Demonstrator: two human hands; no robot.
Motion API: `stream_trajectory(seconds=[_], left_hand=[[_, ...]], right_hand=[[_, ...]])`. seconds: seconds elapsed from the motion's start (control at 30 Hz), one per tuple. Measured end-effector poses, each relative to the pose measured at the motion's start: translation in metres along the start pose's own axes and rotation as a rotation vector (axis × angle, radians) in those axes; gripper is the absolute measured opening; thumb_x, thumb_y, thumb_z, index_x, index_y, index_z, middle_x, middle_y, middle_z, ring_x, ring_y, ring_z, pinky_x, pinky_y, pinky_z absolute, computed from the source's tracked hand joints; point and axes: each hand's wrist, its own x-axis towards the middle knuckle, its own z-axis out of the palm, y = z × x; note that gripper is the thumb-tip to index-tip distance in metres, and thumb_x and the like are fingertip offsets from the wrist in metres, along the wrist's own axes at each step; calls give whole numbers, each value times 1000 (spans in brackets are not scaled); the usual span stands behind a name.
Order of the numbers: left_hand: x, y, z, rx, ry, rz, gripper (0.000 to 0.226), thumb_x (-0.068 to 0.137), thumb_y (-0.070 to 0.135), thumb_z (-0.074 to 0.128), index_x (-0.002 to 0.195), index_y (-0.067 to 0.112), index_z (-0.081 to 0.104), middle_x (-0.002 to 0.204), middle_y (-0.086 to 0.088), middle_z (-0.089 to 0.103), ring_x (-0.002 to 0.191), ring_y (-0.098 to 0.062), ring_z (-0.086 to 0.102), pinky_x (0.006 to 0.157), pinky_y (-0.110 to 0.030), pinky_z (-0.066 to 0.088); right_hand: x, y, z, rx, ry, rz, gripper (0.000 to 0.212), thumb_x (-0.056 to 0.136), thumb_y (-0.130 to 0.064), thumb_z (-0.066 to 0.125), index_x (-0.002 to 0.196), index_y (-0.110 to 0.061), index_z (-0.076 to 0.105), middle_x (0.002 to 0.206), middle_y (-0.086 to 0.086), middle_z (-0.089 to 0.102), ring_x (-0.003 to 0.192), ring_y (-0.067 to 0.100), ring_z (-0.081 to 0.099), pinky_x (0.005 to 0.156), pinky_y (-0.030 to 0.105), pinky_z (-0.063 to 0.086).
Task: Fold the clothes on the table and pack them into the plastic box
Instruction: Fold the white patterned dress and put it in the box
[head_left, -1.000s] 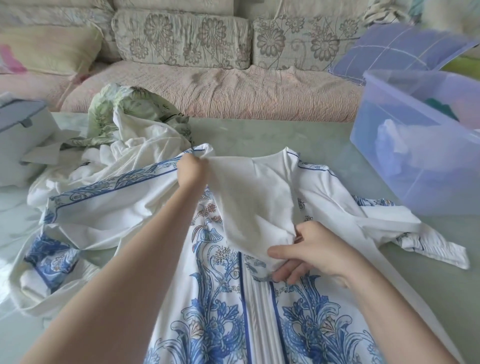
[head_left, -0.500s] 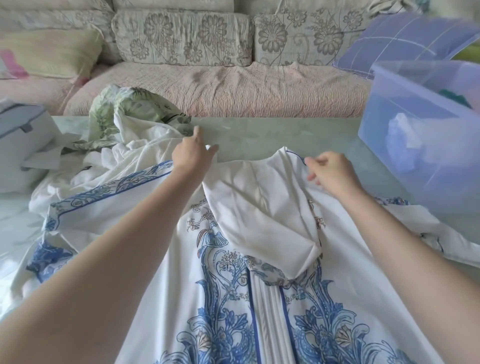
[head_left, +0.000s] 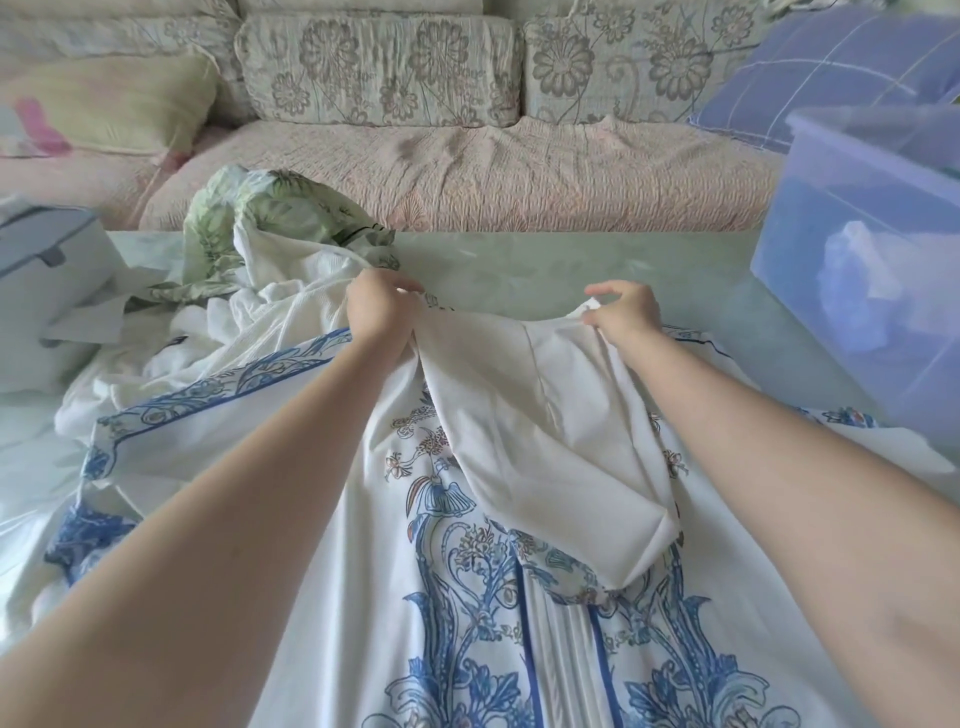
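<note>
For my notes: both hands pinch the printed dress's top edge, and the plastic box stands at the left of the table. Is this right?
Wrong side: the head view shows the plastic box at the right of the table. The left hand and right hand do pinch the dress at its top edge.

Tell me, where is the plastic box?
In the head view, the box sits on the table at the far right, beyond the right hand and in front of the blue cushion.
</note>
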Motion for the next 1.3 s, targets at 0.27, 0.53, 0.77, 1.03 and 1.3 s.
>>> stream_trajectory(seconds=[0.27,0.53,0.77,1.03,1.3], left_hand=[[2,-5,6,154,74,63,24,76,-2,49,76,18,63,75,-14,54,76,-33,47,65,-31,39],[-48,5,21,502,-114,462,42,97,26,46,138,17,43,147,-13,32,140,-27,20,112,-39,19],[-115,-25,-10,518,-460,671,46,91,39,56,136,31,50,127,3,58,123,-19,46,107,-33,27],[-124,-41,-20,339,-311,617,10,77,21,75,85,18,70,100,2,64,101,-21,55,78,-26,37],[-147,-42,-39,254,-229,534,27,85,-6,54,97,14,69,121,2,63,109,-23,60,86,-34,48]], right_hand=[[13,32,-6,-98,140,-48,25,82,-9,62,104,-11,74,106,17,70,113,34,54,96,31,41],[-53,14,-14,-474,-38,-430,41,96,-36,50,136,-27,51,156,4,24,141,24,20,108,35,18],[-156,26,-60,-371,-307,-408,43,82,-59,54,107,-27,68,108,-7,57,105,16,36,85,25,26],[-223,15,-61,-282,-202,-555,21,74,-24,78,70,-30,59,69,-20,49,74,5,46,66,22,35],[-262,25,-51,-604,-709,-720,78,87,-66,27,151,-31,-2,151,-20,-18,140,-2,-16,114,15,-12]])
